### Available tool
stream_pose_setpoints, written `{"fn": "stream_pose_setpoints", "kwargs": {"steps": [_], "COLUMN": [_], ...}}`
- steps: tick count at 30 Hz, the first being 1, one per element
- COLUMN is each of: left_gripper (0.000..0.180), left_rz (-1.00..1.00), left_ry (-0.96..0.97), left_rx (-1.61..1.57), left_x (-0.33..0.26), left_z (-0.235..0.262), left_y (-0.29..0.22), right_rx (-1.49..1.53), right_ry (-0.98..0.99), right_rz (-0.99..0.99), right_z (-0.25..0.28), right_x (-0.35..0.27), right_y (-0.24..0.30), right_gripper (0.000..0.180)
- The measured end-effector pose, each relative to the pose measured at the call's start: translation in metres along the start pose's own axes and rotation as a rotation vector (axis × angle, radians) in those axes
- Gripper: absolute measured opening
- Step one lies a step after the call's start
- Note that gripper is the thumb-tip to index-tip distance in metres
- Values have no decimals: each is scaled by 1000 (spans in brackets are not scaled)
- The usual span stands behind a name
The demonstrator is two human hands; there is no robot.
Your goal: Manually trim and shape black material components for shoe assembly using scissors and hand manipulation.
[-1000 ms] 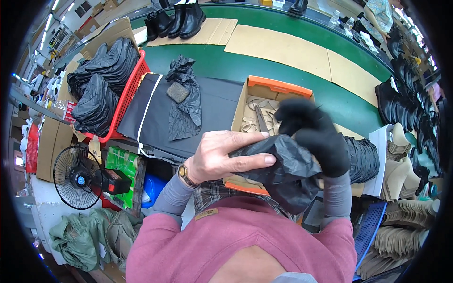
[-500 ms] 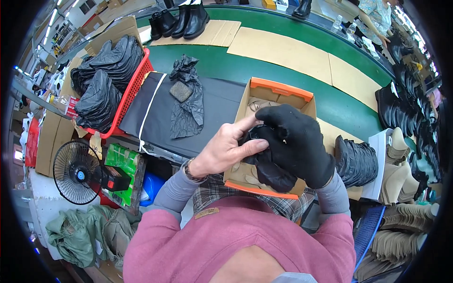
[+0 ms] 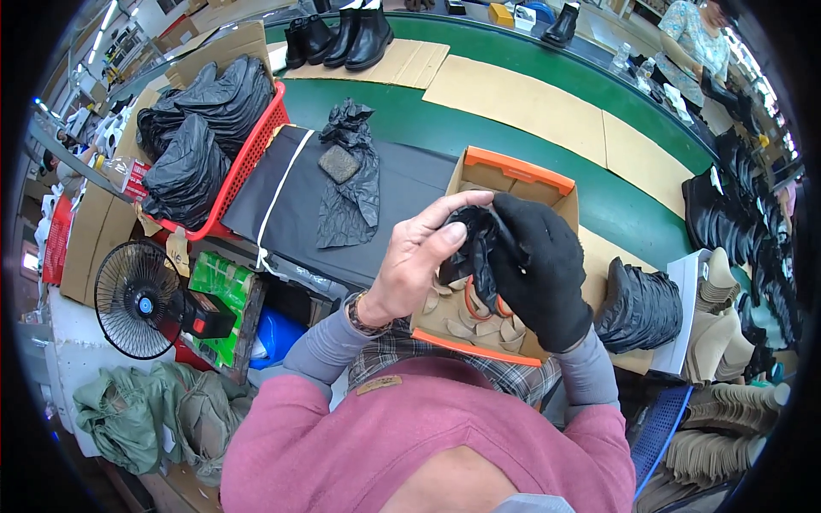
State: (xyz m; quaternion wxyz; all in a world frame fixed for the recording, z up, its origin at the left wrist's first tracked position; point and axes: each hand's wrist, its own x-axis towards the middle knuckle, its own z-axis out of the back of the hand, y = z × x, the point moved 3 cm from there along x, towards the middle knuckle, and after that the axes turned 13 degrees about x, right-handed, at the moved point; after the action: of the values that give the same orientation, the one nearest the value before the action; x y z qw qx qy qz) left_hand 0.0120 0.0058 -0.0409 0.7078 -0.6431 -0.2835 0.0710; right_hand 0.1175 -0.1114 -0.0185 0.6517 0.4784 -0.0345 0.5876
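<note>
My bare left hand [image 3: 409, 267], with a band at the wrist, pinches a crumpled piece of thin black plastic [image 3: 475, 242] between thumb and fingers. On its other side my right hand [image 3: 547, 274], in a black glove, closes round the same plastic. Both hands are above an open cardboard box [image 3: 516, 169] with orange edges. Flat tan pieces [image 3: 492, 329] lie in the box, along with orange loops [image 3: 471, 299] that look like scissors handles, partly hidden by the plastic. Left of the box, a small grey block [image 3: 339, 164] rests on a crumpled black plastic sheet [image 3: 351, 218].
A red basket [image 3: 250, 158] piled with black plastic bundles stands left, above a small fan [image 3: 139, 299]. Black boots [image 3: 369, 38] stand at the back. A wrapped black bundle [image 3: 640, 306] and tan boot-shaped inserts [image 3: 710, 333] lie right. A person [image 3: 694, 47] is at far right.
The gloved hand has turned and drawn the black plastic up and together, baring more tan pieces and the orange loops. The whole view has shifted slightly.
</note>
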Motion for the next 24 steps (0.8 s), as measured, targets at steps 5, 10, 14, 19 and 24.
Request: {"fn": "stream_pose_setpoints", "kwargs": {"steps": [5,10,14,19,24], "left_gripper": [38,32,32,59,79], "left_rz": [-103,-187,-200,66,494], "left_ry": [21,-178,-149,-89,-82], "left_rx": [286,236,299,-348,-597], "left_x": [3,9,3,-7,-17], "left_z": [9,18,-1,2,4], "left_y": [3,-2,-12,2,5], "right_rx": [-128,171,-81,-421,-657], "right_ry": [11,87,-14,-186,-185], "right_rz": [86,83,132,378,591], "right_z": [0,10,5,18,3], "right_x": [4,13,5,10,-2], "right_y": [4,13,-3,3,4], "right_gripper": [54,67,52,44,35]}}
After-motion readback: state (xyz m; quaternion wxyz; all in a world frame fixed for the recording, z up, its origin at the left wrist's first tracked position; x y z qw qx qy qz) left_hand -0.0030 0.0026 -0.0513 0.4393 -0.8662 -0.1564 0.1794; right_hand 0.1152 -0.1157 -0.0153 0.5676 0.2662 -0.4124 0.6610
